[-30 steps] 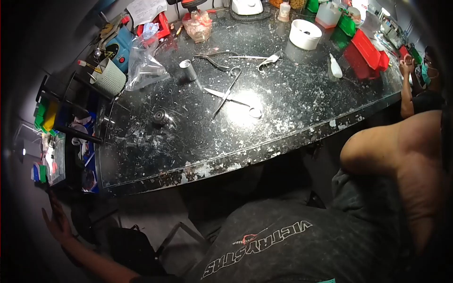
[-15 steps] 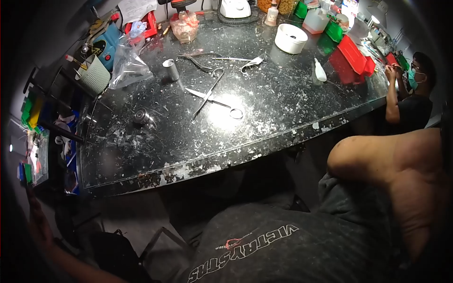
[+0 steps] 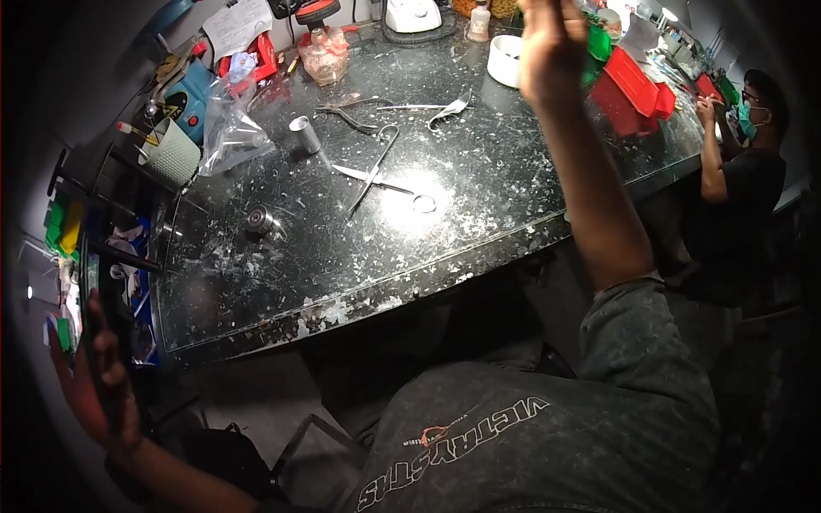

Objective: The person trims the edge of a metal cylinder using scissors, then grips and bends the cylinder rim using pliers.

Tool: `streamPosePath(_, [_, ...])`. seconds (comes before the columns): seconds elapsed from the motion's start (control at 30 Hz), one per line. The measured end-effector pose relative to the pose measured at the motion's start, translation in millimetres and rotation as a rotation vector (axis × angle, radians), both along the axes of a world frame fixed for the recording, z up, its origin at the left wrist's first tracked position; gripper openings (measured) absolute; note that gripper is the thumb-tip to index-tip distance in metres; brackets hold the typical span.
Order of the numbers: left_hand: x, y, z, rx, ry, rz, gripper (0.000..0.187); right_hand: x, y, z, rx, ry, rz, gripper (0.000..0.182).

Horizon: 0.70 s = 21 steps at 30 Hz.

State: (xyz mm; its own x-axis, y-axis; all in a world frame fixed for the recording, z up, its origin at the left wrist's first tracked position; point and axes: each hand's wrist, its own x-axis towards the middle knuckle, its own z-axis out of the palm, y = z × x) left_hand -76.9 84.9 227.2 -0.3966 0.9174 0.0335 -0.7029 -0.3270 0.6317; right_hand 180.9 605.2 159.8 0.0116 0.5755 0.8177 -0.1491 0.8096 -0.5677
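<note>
At the lower left, my left hand [image 3: 94,389] is closed around a dark, flat slab that looks like a phone [image 3: 113,398], held upright beside the table's left end. My right hand [image 3: 552,60] is raised over the back right of the table, fingers stretched upward and partly cut off by the top edge; nothing shows in it. It partly hides a white round bowl [image 3: 506,61]. On the table lie crossed scissors [image 3: 398,185] and a tweezer-like tool [image 3: 374,171], pliers [image 3: 351,118], a metal cylinder [image 3: 304,135] and a round metal part [image 3: 261,222].
A red bin [image 3: 629,81] stands at the right. Along the left are a clear plastic bag [image 3: 233,137], a pale cup with tools [image 3: 171,158] and a blue machine [image 3: 190,103]. A masked person [image 3: 748,162] sits at the far right. The black worktop [image 3: 342,265] is scuffed.
My right arm has swung from beside my body up over the table, in front of the white bowl. My left hand has come further into view with the phone-like slab.
</note>
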Motion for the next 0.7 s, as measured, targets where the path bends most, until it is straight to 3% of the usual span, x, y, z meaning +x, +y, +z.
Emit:
streamPosePath(0.03, [-5.6,12.6,0.3,-0.004,-0.024,-0.032,0.072,-3.1,7.2,-13.5,-0.277,-0.056,0.311,0.056])
streamPosePath(0.07, [-18.7,22.4,0.9,0.000,-0.028,-0.077,0.072,-9.6,18.3,-20.4,0.172,-0.047,0.254,0.046])
streamPosePath(0.17, [-65.9,61.9,9.4,-0.017,0.140,-0.060,0.064,-0.4,10.1,-25.9,0.054,-0.266,0.065,0.030])
streamPosePath(0.2, [-90.5,73.8,15.1,-0.049,0.217,-0.012,0.062,-8.4,23.2,-31.9,0.356,-0.133,-0.016,0.027])
streamPosePath(0.23, [-113.5,89.2,22.3,-0.071,0.298,0.036,0.059,-5.1,21.3,-30.2,0.339,-0.168,-0.025,0.024])
streamPosePath(0.43, [-215.0,194.1,54.6,-0.135,0.048,0.027,0.063,-6.2,29.5,-35.0,0.436,-0.140,-0.075,0.018])
streamPosePath(0.5, [-248.7,216.9,57.3,-0.139,0.111,0.027,0.062,-3.3,23.3,-34.6,0.292,-0.239,-0.018,0.016])
streamPosePath(0.53, [-265.6,225.2,56.7,-0.143,0.088,0.071,0.063,-8.5,36.8,-37.1,0.426,-0.248,-0.001,0.015])
streamPosePath(0.57, [-281.6,232.1,56.2,-0.142,0.086,0.063,0.063,-11.2,46.5,-43.3,0.396,-0.337,0.027,0.015])
streamPosePath(0.63, [-305.7,247.3,53.6,-0.264,0.031,0.254,0.063,-11.4,41.4,-42.7,0.389,-0.362,0.049,0.014])
streamPosePath(0.7, [-319.4,259.9,52.2,-0.289,0.017,0.299,0.064,-12.0,40.1,-44.1,0.363,-0.374,0.044,0.014])
